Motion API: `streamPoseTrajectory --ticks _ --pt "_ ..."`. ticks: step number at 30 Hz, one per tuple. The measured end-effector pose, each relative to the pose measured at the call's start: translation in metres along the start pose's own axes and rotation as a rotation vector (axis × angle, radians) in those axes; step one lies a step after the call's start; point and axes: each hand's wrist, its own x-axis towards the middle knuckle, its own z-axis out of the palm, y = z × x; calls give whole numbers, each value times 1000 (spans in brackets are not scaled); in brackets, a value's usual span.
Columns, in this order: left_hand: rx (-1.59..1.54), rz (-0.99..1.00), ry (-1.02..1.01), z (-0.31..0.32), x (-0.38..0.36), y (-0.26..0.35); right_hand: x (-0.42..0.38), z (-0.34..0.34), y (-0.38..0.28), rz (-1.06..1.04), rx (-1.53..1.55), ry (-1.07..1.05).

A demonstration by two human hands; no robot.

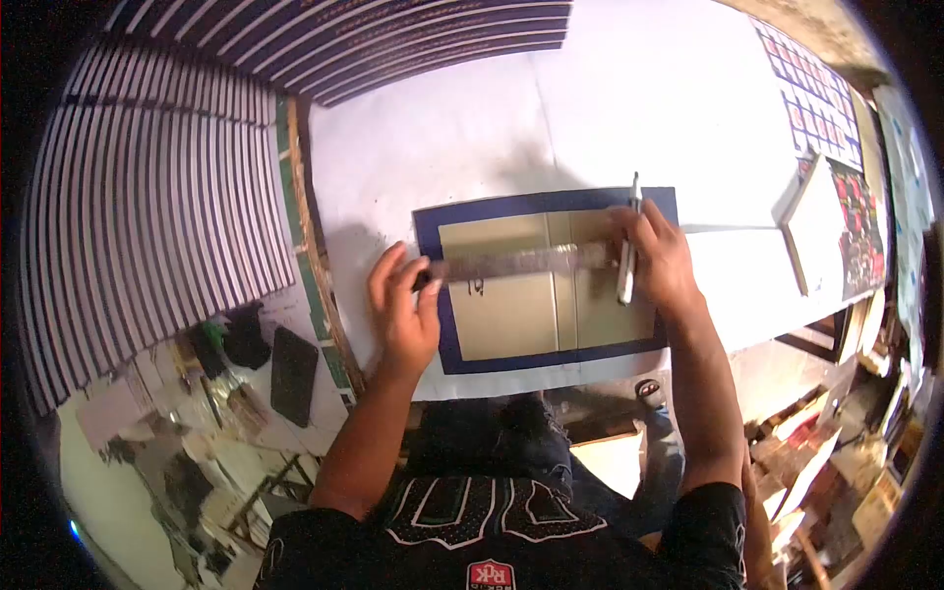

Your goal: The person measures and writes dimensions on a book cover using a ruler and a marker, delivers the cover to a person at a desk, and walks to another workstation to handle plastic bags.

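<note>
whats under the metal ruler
The ruler lies across a tan board set on a dark blue sheet. The left hand presses one end, the right hand, holding a cutter, covers the other. The strip beneath the ruler is hidden.

Worktop [629, 88]: white surface, evenly and brightly lit, a faint seam running down it. Left side: fanned stacks of striped printed sheets [147, 216], dark blue and white, overlapping in long rows; a second fan of them [393, 39] along the far edge. Wooden strip [317, 246] borders the worktop's left edge. Far right: printed sheets with small coloured panels [811, 88] and a pale board [816, 231] tilted beside them. Lower left, below worktop level: a cluttered lower surface with a dark flat phone-like slab [293, 374] (details blurred). Lower right: jumbled cardboard and paper scraps [816, 462], dimmer there
</note>
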Motion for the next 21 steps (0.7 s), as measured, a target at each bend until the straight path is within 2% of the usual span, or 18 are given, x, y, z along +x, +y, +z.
streamPoseTrajectory --ticks 1,3,5,8,12,13,14,15,17,19,21 --pt "40 49 49 -4 2 -4 7 1 -5 41 104 78" --pt "-264 -116 145 -2 -4 -14 30 4 -12 59 361 280" --pt "-395 -117 155 -2 -4 -14 42 -30 -46 263 364 327" --pt "-458 -200 167 -3 -5 -11 53 -58 -74 200 208 432" --pt "-507 -198 122 -9 4 -2 50 -84 -96 172 160 419" --pt "-519 -186 123 -11 5 -3 47 -87 -100 220 218 421" --pt "-486 -203 39 -14 4 -8 45 -90 -106 268 283 421" --pt "-448 -219 -42 -15 5 -13 40 -97 -115 228 267 456" --pt "-409 -206 -27 -11 5 -14 40 -109 -137 158 380 509" --pt "-385 -152 -61 -3 7 -22 41 -127 -165 145 455 446" --pt "-427 -95 132 3 9 -31 39 -146 -197 139 191 547"
